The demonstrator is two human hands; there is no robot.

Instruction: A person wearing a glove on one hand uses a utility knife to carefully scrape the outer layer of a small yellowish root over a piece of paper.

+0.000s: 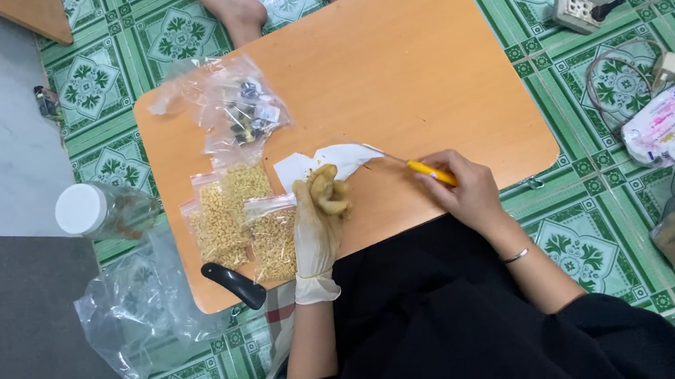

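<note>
Head view, as I log it: gloved left hand [318,210] clutches a yellowish piece [328,186] over white paper [333,161]; bare right hand [464,188] pinches a yellow-handled tool [428,171]. I judge short, steady strokes best. Three clear bags of yellow bits [240,222] line the counter's [424,52] left edge; a clear bag of dark parts [241,110] sits behind.

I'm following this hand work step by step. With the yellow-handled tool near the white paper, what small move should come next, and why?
Probably bring the tip of the thin yellow-handled tool a little further in toward the gloved left hand. That hand is curled around a small pale yellowish item held over the crumpled white paper, and the bare right hand already aims the tool's metal point that way. Whether the tip touches it yet cannot be told.
</note>
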